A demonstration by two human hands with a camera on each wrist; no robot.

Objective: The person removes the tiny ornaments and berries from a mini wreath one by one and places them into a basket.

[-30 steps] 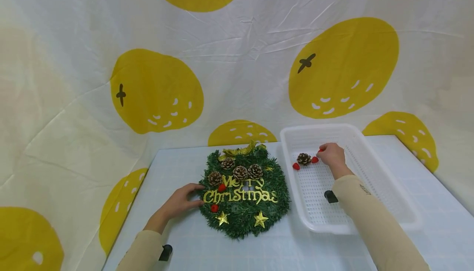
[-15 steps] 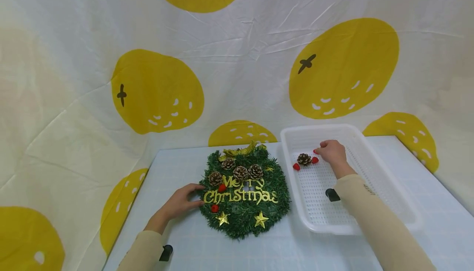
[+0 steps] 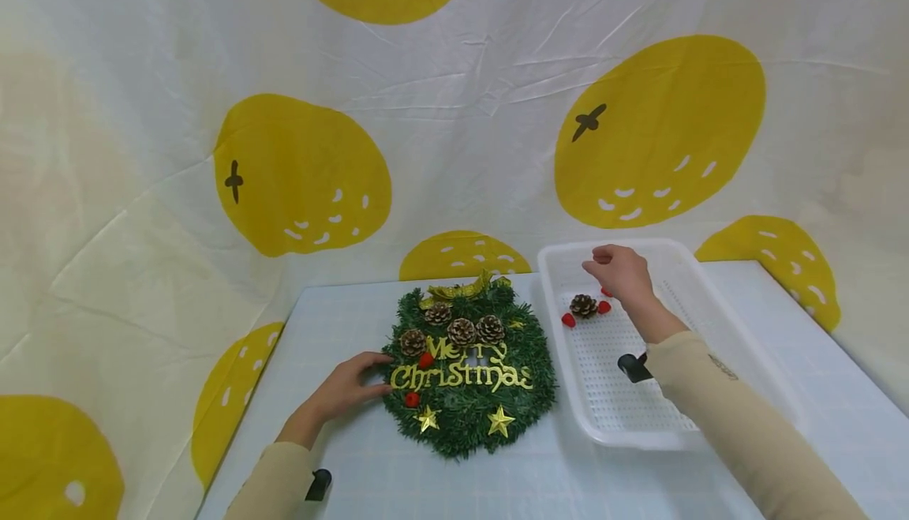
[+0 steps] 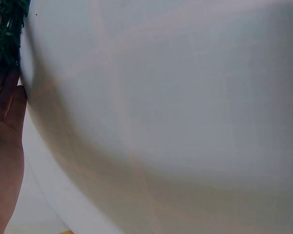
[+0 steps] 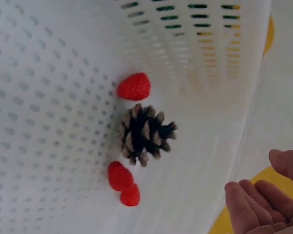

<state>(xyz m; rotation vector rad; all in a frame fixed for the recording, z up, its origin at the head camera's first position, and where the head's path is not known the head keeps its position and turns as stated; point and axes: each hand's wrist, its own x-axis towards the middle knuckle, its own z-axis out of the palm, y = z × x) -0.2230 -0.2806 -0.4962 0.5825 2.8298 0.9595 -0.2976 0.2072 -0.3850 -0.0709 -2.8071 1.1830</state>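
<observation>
A green Christmas wreath (image 3: pixel 454 425) with gold "Merry Christmas" lettering (image 3: pixel 461 378), pine cones, gold stars and two red berries lies on the table. My left hand (image 3: pixel 348 386) rests at its left edge, fingers fairly straight and touching the greenery (image 4: pixel 10 34). Above the far part of a white plastic basket (image 3: pixel 738 346), my right hand (image 3: pixel 621 274) is raised. Thumb and fingers stand apart with nothing between them in the right wrist view. Inside the basket are a loose pine cone (image 5: pixel 144 134) and three raspberry-like red berries, one (image 5: pixel 134 87) on one side of the cone, two (image 5: pixel 120 176) on the other.
The basket has raised, slotted walls and stands right of the wreath. A gold ribbon bow (image 3: pixel 458 291) tops the wreath. Behind the pale table (image 3: pixel 341 307) hangs a white cloth (image 3: pixel 461 157) printed with large yellow fruit.
My right hand has let go of a red berry, which now lies near the pine cone in the basket. The hand has risen and shifted left. My left hand has stayed still.
</observation>
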